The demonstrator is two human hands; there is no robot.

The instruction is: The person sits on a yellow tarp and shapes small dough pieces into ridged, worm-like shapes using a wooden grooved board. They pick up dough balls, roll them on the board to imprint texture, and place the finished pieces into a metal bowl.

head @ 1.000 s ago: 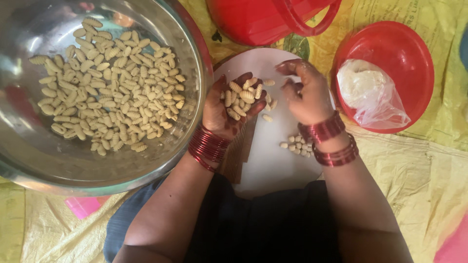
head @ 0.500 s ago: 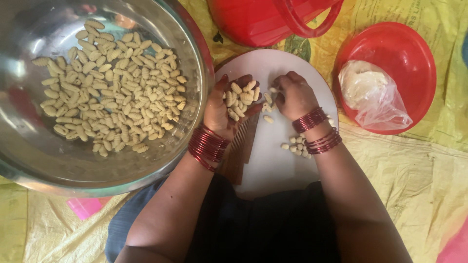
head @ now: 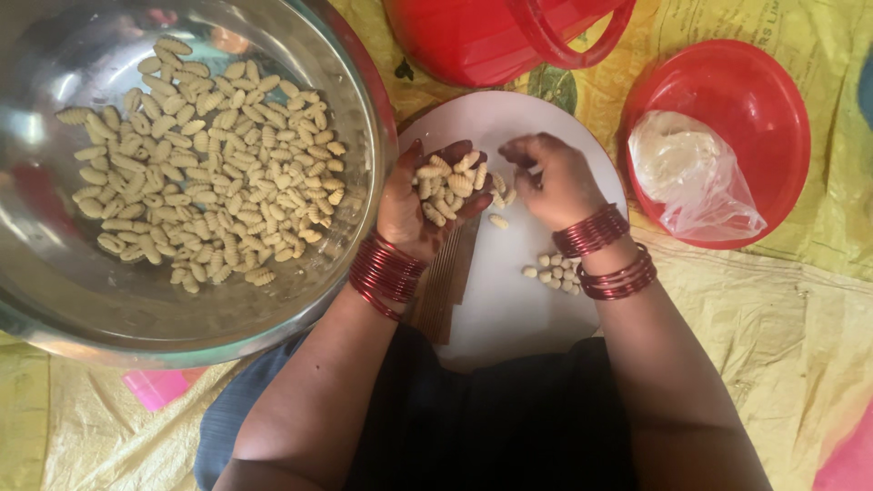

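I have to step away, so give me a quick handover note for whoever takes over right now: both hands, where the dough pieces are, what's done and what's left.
Left hand: cupped palm up over the white plate, holding a heap of ridged dough shells.
Right hand: fingers curled, at the left palm's heap.
Ridged wooden board: on the plate, under the left wrist.
Done: many shaped shells in the steel bowl.
Left: small plain dough pieces on the plate by the right wrist; bagged dough in the red bowl.
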